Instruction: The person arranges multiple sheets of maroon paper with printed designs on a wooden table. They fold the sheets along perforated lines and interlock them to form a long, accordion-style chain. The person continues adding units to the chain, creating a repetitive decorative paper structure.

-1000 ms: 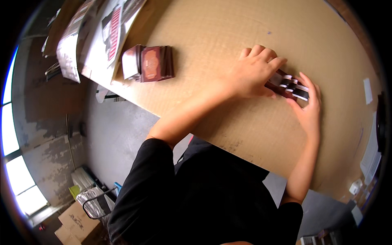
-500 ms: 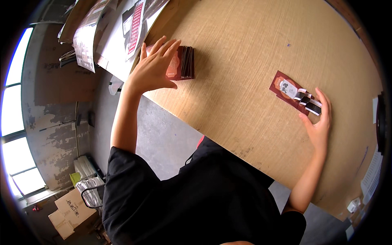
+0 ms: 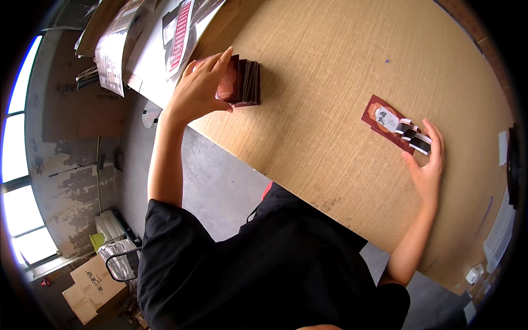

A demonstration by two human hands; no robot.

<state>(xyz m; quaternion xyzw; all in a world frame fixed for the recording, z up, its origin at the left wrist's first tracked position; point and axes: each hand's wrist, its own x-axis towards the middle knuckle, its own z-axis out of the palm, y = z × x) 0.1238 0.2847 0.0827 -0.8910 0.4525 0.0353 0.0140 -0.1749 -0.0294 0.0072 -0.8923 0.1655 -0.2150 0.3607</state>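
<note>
At the table's upper left lies a stack of dark red printed cards or folders [image 3: 253, 82], spread so several edges show. My left hand [image 3: 201, 88] arches over its left end, fingers at the far edge and thumb at the near one, closed on the red card [image 3: 228, 87] on top. Farther right lie a few overlapping red cards [image 3: 379, 114] with a pale picture panel, black-and-white strips [image 3: 415, 138] across their right end. Curved around that end is my right hand [image 3: 429, 162], fingers apart, thumb by the near edge; I cannot tell whether it presses on them.
Large printed sheets [image 3: 148, 49] overhang the table's left corner beside the stack. The wooden table [image 3: 308, 110] has its near edge running diagonally before my body. At the far right are a white keyboard-like object [image 3: 499, 231] and a small white block [image 3: 474, 274]. Cardboard boxes [image 3: 96, 280] stand on the floor.
My left hand's spread fingers have drawn together on the top red card, and that card now stands out from the stack. My right hand stays by the other cards.
</note>
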